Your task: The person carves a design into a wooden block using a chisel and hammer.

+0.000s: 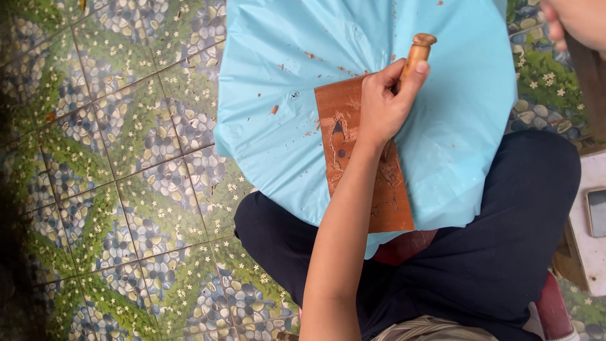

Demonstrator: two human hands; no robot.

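The floor (113,158) on the left is tiled with a pebble-and-flower pattern and carries nothing near the wooden board (353,158), which I take as the landmark. A light blue plastic sheet (467,113) lies spread under the board, over the seated person's dark-trousered lap; wood chips are scattered on it left of the board, so it seems placed to catch them. The board lies flat, its long side running away from the body, with pale cut patches on its left half. Over the board's far right corner the left hand (382,104) is wrapped tightly around a wooden-handled tool (416,53), thumb pressed along the handle; the knob sticks out beyond the board, and the working end is hidden under the hand. Far right of the board, at the frame's top corner, the right hand (571,22) shows only partly; I cannot tell how its fingers are set.
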